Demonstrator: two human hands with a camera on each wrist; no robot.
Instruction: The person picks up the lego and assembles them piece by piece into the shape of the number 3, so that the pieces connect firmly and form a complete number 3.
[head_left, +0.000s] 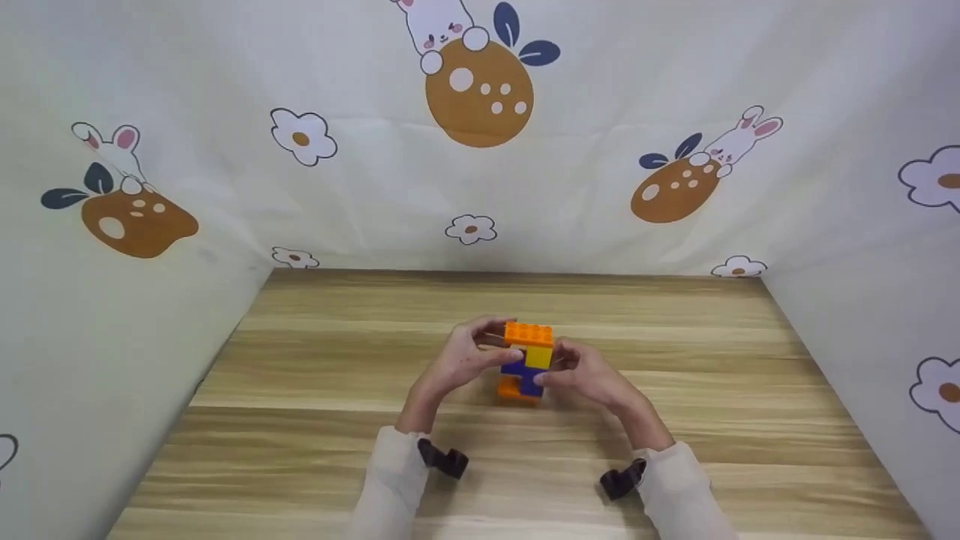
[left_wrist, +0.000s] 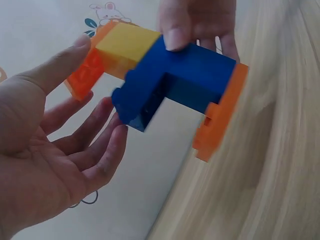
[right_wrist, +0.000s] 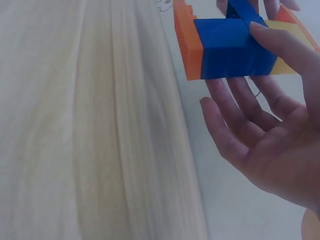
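Note:
A stack of toy building bricks (head_left: 536, 356) stands upright between my two hands at the middle of the table. An orange studded plate (head_left: 529, 331) tops it, with a yellow brick (left_wrist: 131, 42) under that, then blue bricks (left_wrist: 200, 67) stepped to one side and another orange plate (left_wrist: 225, 115) at the bottom. My left hand (head_left: 466, 356) holds the upper part, thumb at the top orange plate's edge in the left wrist view and fingers behind. The right hand (head_left: 592, 375) grips the blue bricks, its thumb (right_wrist: 265, 32) pressed on their face and its fingers round the far side.
The stack is over a wood-grain table (head_left: 322, 457). Pale cloth walls (head_left: 360, 195) printed with rabbits and flowers enclose its back and sides. Dark wrist mounts (head_left: 446, 459) stick out from both pale sleeves (head_left: 390, 480) low over the table.

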